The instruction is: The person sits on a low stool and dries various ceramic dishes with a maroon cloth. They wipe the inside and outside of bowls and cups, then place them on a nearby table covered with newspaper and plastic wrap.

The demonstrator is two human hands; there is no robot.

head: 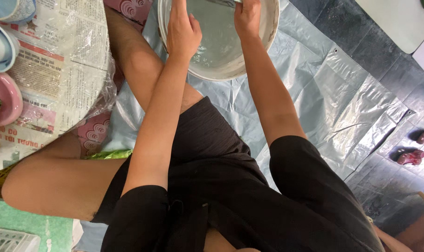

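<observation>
A white bucket with greyish water stands on a pale plastic sheet at the top middle of the head view. Both my hands reach into it. My left hand is over the water at the bucket's left side, fingers pointing away, the fingertips cut off by the frame's top edge. My right hand is at the bucket's upper right, fingers curled around something thin and dark at the top edge; what it is cannot be made out. My arms run down the frame to black sleeves.
A pale blue plastic sheet covers the dark floor. At left, a low surface covered in newspaper and clear film holds a pink bowl and blue-striped dishes. Small pink shoes lie at right.
</observation>
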